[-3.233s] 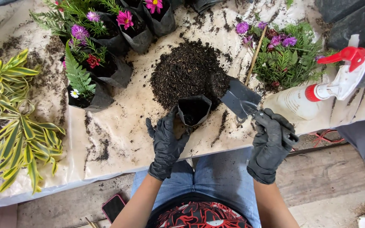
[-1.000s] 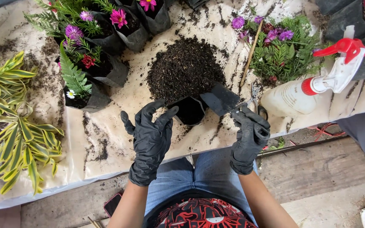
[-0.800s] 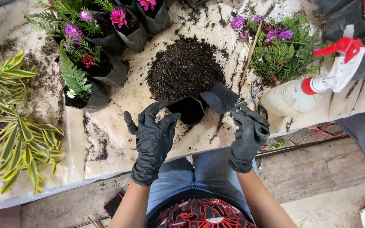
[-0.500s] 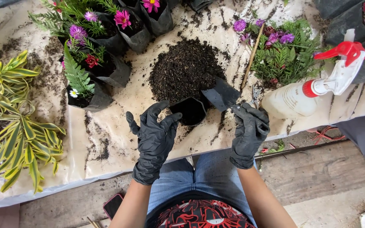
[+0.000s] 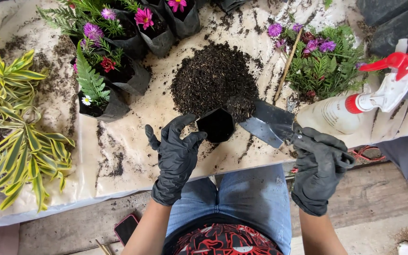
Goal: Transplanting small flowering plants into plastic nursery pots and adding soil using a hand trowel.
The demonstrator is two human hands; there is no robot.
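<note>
The bag (image 5: 216, 125) is steadied at its nine-o'clock rim by the left hand (image 5: 175, 158), fingers spread; a loaded trowel (image 5: 260, 123), gripped by the right hand (image 5: 319, 172), is tipped from three o'clock.

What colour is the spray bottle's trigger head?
Red, on a whitish spray bottle; trigger head shows clearly in the head view, at the right.
</note>
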